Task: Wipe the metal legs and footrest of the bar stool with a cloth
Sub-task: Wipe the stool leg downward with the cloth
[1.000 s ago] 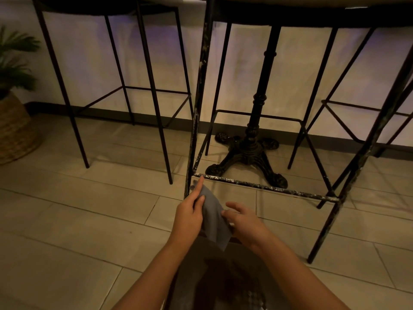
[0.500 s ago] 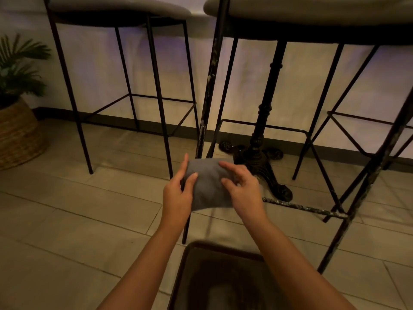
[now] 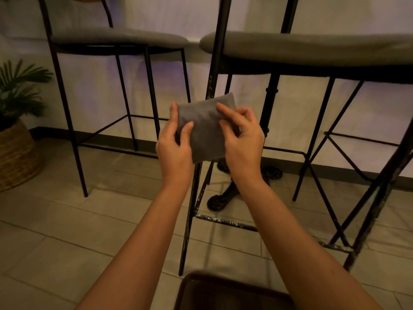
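Hands, left hand (image 3: 174, 144) and right hand (image 3: 242, 139), both pinch a folded grey cloth (image 3: 204, 128); directly behind it rises the stool's upright front leg (image 3: 211, 86), footrest (image 3: 225, 222) far below.

Grey cloth (image 3: 204, 128), black stool legs (image 3: 190, 220)

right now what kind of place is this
Probably a bar or café seating area: tall bar stools with padded seats, an ornate cast-iron table pedestal behind them, and a potted plant in a wicker basket.
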`<state>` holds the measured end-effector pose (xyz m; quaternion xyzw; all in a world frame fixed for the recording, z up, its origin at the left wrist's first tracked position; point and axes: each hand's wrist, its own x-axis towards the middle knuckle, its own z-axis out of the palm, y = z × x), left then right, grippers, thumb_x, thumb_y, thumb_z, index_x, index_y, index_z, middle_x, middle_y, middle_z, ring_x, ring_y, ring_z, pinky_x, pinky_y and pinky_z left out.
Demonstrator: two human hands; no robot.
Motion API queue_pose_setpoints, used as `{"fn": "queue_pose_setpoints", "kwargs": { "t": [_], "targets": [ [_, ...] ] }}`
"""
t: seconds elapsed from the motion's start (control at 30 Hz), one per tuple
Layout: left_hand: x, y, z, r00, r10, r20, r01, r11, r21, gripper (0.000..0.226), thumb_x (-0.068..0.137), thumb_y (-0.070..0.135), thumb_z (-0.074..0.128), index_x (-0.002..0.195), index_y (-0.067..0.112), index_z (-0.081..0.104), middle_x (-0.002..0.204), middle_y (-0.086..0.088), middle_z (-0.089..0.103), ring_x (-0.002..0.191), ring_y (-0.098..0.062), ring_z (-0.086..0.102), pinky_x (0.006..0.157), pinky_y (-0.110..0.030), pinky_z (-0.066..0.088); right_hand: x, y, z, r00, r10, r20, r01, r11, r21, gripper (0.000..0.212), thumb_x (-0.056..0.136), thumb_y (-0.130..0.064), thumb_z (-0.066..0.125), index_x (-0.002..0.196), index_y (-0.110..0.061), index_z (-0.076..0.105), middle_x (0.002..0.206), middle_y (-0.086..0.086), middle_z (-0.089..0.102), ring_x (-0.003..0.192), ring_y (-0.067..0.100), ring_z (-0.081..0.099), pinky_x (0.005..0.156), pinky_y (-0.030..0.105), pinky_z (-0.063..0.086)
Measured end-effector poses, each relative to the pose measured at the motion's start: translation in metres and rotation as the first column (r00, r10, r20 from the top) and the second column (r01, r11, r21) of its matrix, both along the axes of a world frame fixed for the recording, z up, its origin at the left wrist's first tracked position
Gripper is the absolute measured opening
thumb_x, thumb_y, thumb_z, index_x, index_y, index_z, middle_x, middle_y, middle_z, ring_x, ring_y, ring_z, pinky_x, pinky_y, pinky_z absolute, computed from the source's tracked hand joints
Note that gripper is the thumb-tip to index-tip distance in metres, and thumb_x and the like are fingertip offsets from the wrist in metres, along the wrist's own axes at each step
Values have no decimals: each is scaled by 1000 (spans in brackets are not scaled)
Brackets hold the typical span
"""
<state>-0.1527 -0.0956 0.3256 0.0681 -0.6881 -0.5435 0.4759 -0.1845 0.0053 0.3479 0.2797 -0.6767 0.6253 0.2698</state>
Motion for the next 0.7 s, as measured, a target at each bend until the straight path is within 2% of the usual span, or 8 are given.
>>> {"fn": "queue_pose_setpoints", "kwargs": {
  "t": [0.17, 0.27, 0.37, 0.43, 0.5, 0.57, 0.6, 0.7],
  "targets": [
    [-22, -4, 30, 997, 50, -61, -51, 999, -11, 54, 92, 33, 51, 141, 34, 29, 117, 16, 42, 117, -7, 44, 101, -41, 44, -15, -10, 30, 993, -23, -113, 21, 999, -25, 29, 89, -4, 56, 115, -13, 61, 104, -5, 48, 98, 3, 49, 86, 8, 43],
    [-34, -6, 39, 998, 68, -10, -68, 998, -13, 56, 90, 39, 50, 142, 31, 28, 111, 18, 43, 120, -13, 43, 100, -43, 43, -25, -13, 41, 989, -56, -133, 55, 998, -14, 29, 89, -3, 55, 116, -12, 62, 103, -4, 50, 96, 3, 50, 86, 7, 42],
    [-46, -6, 40, 998, 61, 32, -60, 998, -31, 55, 91, 42, 47, 141, 24, 32, 122, 10, 46, 123, -15, 41, 101, -42, 42, -34, -16, 46, 994, -75, -83, 78, 997, 28, 30, 89, -4, 56, 116, -14, 62, 103, -4, 51, 97, 4, 51, 86, 10, 44],
    [-50, 0, 39, 996, 54, 72, -53, 999, -12, 51, 91, 41, 47, 137, 21, 39, 135, 3, 42, 125, -12, 35, 103, -30, 39, -37, -16, 46, 995, -76, -72, 79, 996, 41, 30, 88, -4, 56, 115, -14, 62, 101, -3, 52, 95, 4, 52, 86, 15, 48],
    [-50, 10, 39, 995, 67, 76, -67, 998, -2, 45, 91, 38, 47, 133, 22, 45, 144, 2, 35, 125, -4, 25, 91, -4, 33, -38, -14, 46, 995, -80, -66, 84, 995, 52, 28, 88, -5, 56, 114, -14, 63, 99, -4, 52, 90, 1, 52, 84, 13, 47],
    [-49, 19, 43, 996, 88, 21, -87, 996, -10, 40, 92, 33, 48, 130, 20, 49, 142, 1, 37, 126, -6, 27, 82, 5, 30, -39, -11, 46, 994, -93, -63, 97, 993, 64, 25, 90, -9, 56, 113, -13, 63, 98, -4, 53, 87, -2, 50, 80, 9, 46],
    [-49, 22, 46, 997, 79, -16, -79, 997, -15, 38, 93, 31, 48, 129, 18, 50, 136, -1, 43, 125, -9, 34, 85, 3, 33, -39, -10, 46, 994, -92, -60, 96, 993, 69, 24, 90, -10, 55, 113, -12, 64, 98, -4, 53, 87, -2, 50, 80, 10, 47],
    [-51, 32, 52, 996, 12, -92, -11, 1000, 21, 38, 93, 27, 49, 127, 11, 53, 115, -5, 58, 105, -10, 55, 86, -18, 49, -38, -8, 47, 996, -67, -58, 72, 993, 93, 25, 91, -10, 54, 114, -10, 63, 98, -3, 52, 86, -2, 50, 80, 11, 47]
  ]
}}
